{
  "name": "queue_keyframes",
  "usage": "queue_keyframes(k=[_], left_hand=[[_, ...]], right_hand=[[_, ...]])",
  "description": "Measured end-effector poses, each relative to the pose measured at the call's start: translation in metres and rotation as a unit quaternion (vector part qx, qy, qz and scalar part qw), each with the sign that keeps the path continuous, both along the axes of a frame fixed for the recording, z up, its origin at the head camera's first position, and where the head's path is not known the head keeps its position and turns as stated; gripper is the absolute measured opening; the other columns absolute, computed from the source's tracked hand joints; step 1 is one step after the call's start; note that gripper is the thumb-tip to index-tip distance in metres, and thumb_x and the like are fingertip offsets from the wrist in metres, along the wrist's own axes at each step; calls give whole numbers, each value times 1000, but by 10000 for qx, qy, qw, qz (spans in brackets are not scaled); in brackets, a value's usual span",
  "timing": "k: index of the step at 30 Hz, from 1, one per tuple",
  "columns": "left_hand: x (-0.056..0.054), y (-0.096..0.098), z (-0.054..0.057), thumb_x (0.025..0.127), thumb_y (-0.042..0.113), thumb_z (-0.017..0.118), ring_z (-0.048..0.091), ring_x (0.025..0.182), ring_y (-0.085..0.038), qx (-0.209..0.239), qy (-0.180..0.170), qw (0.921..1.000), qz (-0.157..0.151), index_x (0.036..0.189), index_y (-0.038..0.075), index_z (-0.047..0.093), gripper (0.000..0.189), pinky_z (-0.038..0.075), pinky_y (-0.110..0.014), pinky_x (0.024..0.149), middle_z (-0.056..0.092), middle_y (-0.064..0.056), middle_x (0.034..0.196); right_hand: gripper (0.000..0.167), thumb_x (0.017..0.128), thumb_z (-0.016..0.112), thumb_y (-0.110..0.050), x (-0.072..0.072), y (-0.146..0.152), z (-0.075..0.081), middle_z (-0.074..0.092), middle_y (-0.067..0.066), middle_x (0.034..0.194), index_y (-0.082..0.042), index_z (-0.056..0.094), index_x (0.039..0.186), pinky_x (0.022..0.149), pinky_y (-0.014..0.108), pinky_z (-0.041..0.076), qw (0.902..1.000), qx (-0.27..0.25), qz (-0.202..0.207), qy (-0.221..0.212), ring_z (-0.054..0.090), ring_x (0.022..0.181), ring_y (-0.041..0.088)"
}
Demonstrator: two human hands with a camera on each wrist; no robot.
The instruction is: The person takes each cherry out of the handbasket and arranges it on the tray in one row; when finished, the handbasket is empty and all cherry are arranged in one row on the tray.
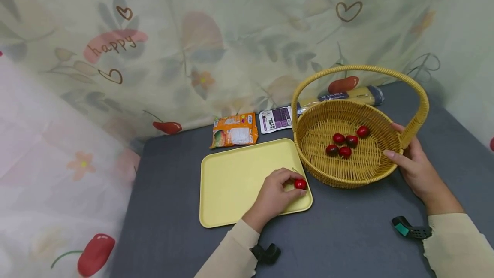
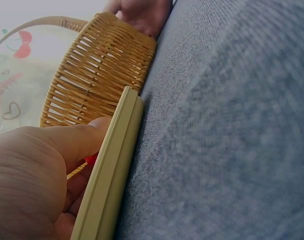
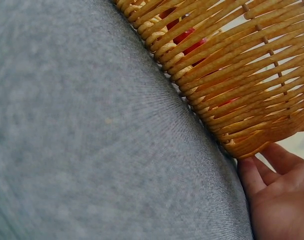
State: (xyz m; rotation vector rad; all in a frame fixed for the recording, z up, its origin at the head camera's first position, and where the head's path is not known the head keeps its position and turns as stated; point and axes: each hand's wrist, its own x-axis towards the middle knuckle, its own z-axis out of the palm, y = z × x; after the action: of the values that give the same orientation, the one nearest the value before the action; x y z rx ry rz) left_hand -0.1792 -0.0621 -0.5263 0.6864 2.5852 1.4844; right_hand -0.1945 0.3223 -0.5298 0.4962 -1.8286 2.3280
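Tray: lower centre of frame.
Left hand: you pinch one cherry, thumb to fingers.
Cherry: tray's right end; handling it singly looks your step, next probably calling for a gentle pinch.
Basket: right of centre, five cherries inside.
Right hand: you grip the rim.

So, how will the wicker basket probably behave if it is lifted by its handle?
The wicker basket is probably light for its size, since gaps show in its weave. Its tall handle arches upright, so it likely keeps its shape. The loose round cherries inside may roll if it tilts.
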Motion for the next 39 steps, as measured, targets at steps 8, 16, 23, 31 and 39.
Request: queue_keyframes(k=[8, 16, 23, 31, 39], left_hand=[[0, 1, 0, 93, 16, 90, 62, 105, -8, -29, 22, 10000, -3, 117, 14, 81, 26, 51, -28, 92, 72, 11, 111], [2, 2, 1, 92, 18, 90, 62, 107, -9, -123, 121, 9998, -42, 117, 14, 80, 27, 51, -28, 94, 72, 11, 113], [4, 1, 3, 93, 21, 89, 61, 107, -9, -144, 144, 9998, -4, 123, 13, 79, 32, 51, -29, 93, 71, 8, 116], [4, -2, 9, 97, 25, 87, 63, 103, -15, 161, 14, 9997, 155, 127, 13, 78, 34, 54, -32, 91, 70, 3, 118], [-4, 0, 28, 107, 35, 73, 67, 103, -16, 685, -69, 9969, 369, 132, 12, 77, 35, 57, -36, 88, 71, -1, 122]], right_hand=[[71, 107, 46, 16, 1, 2, 0, 41, 9, 156, -11, 27, 171, 99, 18, 48, 10000, 33, -18, -34, 53, 136, 12], [72, 107, 46, 16, 2, 3, -1, 40, 9, 155, -11, 27, 171, 98, 17, 48, 9999, 110, -54, -19, 52, 136, 12], [72, 107, 47, 16, 1, 3, -2, 40, 9, 157, -11, 27, 171, 99, 17, 47, 9999, 121, -65, -20, 51, 136, 13], [73, 107, 49, 15, 0, 1, -1, 37, 10, 158, -12, 27, 171, 98, 17, 48, 9997, 191, -98, -67, 49, 137, 14], [73, 107, 49, 14, 0, 2, -1, 35, 11, 158, -12, 26, 171, 98, 17, 48, 9996, 238, -108, -115, 50, 137, 14]])
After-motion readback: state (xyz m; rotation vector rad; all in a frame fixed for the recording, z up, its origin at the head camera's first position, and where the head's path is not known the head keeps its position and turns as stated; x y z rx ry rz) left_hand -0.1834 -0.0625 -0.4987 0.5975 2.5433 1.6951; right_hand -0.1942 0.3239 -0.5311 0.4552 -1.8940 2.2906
